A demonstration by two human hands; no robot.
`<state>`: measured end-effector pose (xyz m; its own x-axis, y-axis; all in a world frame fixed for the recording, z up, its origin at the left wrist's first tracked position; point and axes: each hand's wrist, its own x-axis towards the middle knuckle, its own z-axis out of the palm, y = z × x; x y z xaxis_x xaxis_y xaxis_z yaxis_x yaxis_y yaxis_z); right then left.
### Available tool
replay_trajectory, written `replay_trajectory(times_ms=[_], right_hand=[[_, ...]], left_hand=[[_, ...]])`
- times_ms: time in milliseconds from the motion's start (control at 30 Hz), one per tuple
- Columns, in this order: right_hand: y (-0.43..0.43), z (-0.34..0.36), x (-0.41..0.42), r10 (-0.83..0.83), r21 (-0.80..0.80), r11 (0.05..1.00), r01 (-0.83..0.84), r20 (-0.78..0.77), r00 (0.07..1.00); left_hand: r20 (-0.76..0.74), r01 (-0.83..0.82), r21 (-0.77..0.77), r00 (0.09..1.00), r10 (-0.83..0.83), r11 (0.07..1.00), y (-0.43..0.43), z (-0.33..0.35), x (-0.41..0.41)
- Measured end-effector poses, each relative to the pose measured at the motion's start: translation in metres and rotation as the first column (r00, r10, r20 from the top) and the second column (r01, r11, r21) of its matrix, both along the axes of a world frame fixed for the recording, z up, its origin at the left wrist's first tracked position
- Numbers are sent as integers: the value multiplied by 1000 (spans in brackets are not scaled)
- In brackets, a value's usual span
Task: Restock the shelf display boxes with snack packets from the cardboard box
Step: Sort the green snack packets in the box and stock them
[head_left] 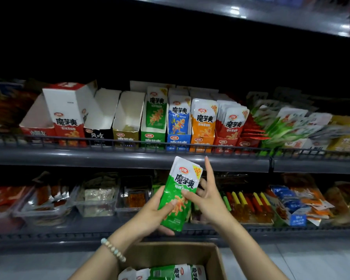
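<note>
A stack of green snack packets stands upright in front of the shelf edge. My left hand grips its lower part, thumb across the front. My right hand touches the stack's right side, thumb on the front and index finger pointing straight up. Below, an open cardboard box holds more green packets. On the upper shelf a green display box holds a few green packets.
Blue, orange and red display boxes with packets stand right of the green one; empty yellow, black and red boxes stand left. A wire rail fronts the shelf. Clear tubs of snacks fill the lower shelf.
</note>
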<state>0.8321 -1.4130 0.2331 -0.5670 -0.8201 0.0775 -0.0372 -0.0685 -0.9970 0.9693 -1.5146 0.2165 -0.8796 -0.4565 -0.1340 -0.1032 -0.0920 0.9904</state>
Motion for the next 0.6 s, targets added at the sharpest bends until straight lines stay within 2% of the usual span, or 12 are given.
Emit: replay_trajectory(times_ms=[133,300,433,600], right_hand=[[-9,35,-17,152,110,984,-137,-147,977],[-30,72,-24,262,205,955,-216,-236,936],[-44,94,-24,253,178,961,-211,-264,931],[-63,123,-32,180,75,983,-165,-311,933]], left_hand=[[-50,13,-68,999,-17,998,-10,14,3],[-112,-9,-101,994,-2,995,-20,29,2],[-169,-69,-170,985,40,983,-38,48,-5],[-262,-231,-264,952,160,937,-61,74,-23]])
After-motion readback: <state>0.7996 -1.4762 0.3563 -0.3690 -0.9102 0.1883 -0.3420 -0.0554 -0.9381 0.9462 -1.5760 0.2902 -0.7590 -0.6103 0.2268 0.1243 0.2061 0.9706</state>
